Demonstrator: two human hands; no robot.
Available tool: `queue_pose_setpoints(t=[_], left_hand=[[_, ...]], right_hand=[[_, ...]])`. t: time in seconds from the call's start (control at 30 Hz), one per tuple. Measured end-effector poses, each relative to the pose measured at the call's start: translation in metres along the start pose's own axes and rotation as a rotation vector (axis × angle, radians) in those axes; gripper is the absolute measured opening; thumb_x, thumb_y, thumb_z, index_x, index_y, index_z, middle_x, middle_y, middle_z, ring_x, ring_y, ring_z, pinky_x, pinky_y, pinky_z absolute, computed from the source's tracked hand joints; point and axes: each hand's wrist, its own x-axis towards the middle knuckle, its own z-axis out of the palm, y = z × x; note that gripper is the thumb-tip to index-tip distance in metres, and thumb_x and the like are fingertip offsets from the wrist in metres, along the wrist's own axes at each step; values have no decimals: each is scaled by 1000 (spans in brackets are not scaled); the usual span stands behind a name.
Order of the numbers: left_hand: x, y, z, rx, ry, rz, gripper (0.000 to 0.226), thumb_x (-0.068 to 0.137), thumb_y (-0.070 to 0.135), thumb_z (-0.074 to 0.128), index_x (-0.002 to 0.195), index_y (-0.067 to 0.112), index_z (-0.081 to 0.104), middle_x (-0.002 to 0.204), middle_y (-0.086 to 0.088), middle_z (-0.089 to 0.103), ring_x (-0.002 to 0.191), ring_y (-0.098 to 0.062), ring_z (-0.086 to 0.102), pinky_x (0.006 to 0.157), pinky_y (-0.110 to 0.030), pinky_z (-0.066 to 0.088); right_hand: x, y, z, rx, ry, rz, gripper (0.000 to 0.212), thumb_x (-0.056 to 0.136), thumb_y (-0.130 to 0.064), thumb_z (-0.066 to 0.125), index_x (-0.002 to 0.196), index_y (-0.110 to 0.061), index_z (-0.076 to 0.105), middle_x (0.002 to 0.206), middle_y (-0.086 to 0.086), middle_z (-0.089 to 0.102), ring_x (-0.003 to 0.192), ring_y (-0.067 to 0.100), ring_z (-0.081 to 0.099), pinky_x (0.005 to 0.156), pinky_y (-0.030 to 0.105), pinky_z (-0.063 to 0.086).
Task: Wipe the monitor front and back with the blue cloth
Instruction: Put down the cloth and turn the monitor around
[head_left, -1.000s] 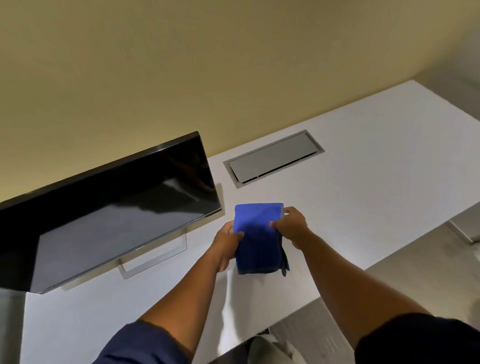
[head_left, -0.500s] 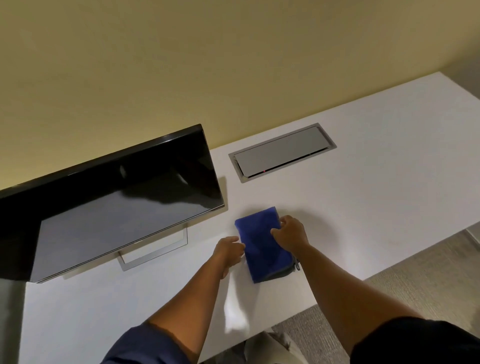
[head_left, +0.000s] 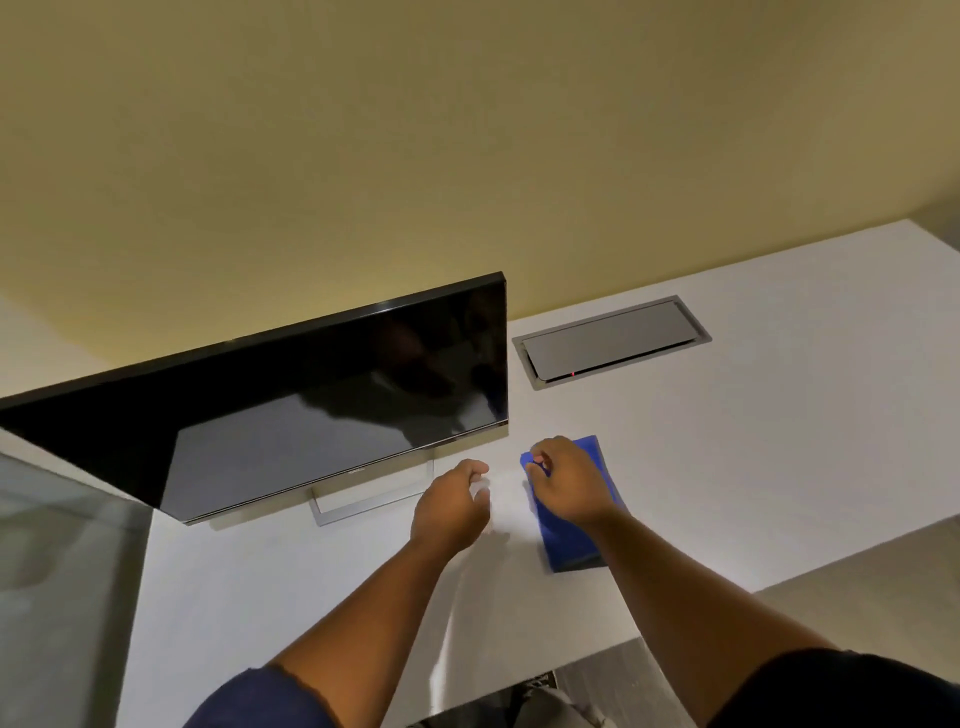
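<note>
The blue cloth lies folded flat on the white desk, just right of the monitor's lower right corner and apart from it. The right hand rests on top of the cloth, fingers curled, with the thumb and forefinger pinching the cloth's upper left edge. The left hand sits just left of the cloth, between it and the monitor stand, not touching the cloth; its fingers are loosely curled and hold nothing. Whether it touches the desk surface cannot be determined. The monitor stands upright on the desk at left, screen dark and reflective, facing the person, its silver rectangular stand resting on the desk beneath. A grey recessed cable hatch is set into the desk behind the cloth, well apart from it, with 1 small red light visible in its slot. A yellow wall rises behind the desk.
</note>
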Motion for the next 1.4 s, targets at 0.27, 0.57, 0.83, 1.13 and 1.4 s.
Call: queue_pose_setpoints(t=[0.27,0.57,0.83,1.13,1.4], left_hand=[[-51,-17,-72,-62,269,280,26,96,31,55,121,35,59,117,16,64,101,-4,62,86,-25,53],[-75,-32,-168,-29,640,483,27,96,27,54,122,33,57,116,19,61,104,1,58,82,-23,52],[-83,-45,-230,87,966,530,33,95,21,55,127,17,60,122,3,66,113,-14,58,106,-37,42],[-80,-64,-252,350,646,-6,71,103,49,22,156,2,12,164,-18,9,153,-28,2,124,-47,1],[-76,-60,-252,337,505,-97,77,103,53,16,155,0,-5,164,-18,-10,151,-29,-14,123,-49,-6]], right_hand=[[-24,-93,1,74,323,-356,32,93,-28,60,124,-18,56,108,-5,60,94,9,58,75,21,51],[-24,-198,-20,28,512,-646,26,93,-24,59,117,-13,58,104,-4,58,98,10,52,66,27,50],[-10,-254,-39,-85,538,-689,31,93,-26,56,119,-9,58,118,5,57,113,21,50,87,33,49],[5,-267,-60,-384,197,-435,46,103,-32,33,142,-9,39,145,8,42,136,24,32,116,49,19],[8,-274,-66,-472,208,-424,40,101,-38,38,127,-13,56,123,11,52,114,30,46,94,41,43]])
